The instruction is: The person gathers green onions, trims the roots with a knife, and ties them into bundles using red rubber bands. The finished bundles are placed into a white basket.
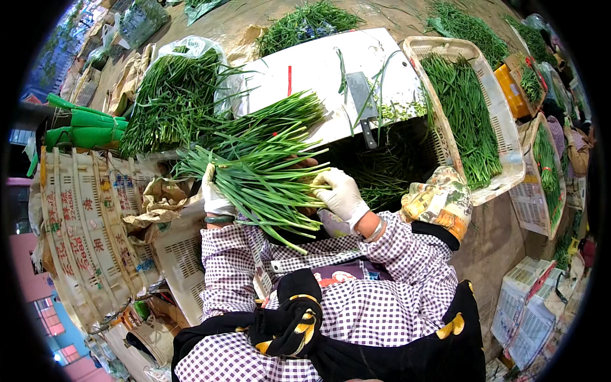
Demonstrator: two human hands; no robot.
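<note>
A loose bunch of garlic chives lies across both my gloved hands in front of my lap. My left hand, in a white glove, holds the bunch at its left, leafy side, its fingers partly hidden by the leaves. At the stem ends, my right hand pinches several pale stems between thumb and fingers. Just beyond, another pile of chives rests on the near left part of a white board. A cleaver lies on that board, its black handle jutting over the near edge.
To the right stands a plastic crate of chives. A plastic bag packed with greens sits at the left, near stacked crates bearing writing. Chopped bits and a red strip lie on the board. Farther right, another person is partly visible.
</note>
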